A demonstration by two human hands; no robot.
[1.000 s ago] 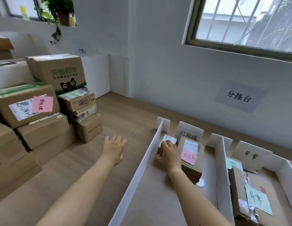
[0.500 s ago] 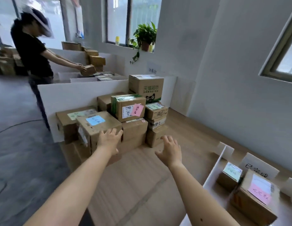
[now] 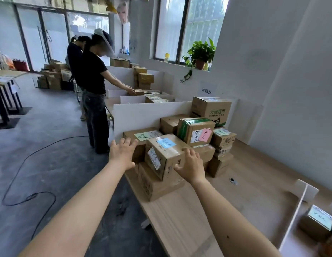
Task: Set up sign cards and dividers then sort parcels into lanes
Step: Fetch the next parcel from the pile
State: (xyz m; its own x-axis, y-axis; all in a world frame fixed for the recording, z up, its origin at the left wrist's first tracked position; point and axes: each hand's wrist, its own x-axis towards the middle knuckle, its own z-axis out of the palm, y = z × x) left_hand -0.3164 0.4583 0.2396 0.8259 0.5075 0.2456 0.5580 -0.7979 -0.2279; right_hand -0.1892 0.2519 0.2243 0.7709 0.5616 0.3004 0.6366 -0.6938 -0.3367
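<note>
Here, a black cable [image 3: 28, 197] loops over the grey floor [image 3: 50, 127] at left; a person in black [image 3: 93, 75] stands beyond. My left hand [image 3: 122, 154] and right hand [image 3: 191, 166], both empty with fingers spread, flank the blue-noted parcel [image 3: 165, 156] atop a stack on the wooden table [image 3: 180, 219]. A white divider [image 3: 296, 212] stands far right.

Head-worn, forward-down over stacked parcels [image 3: 167, 154]
</note>
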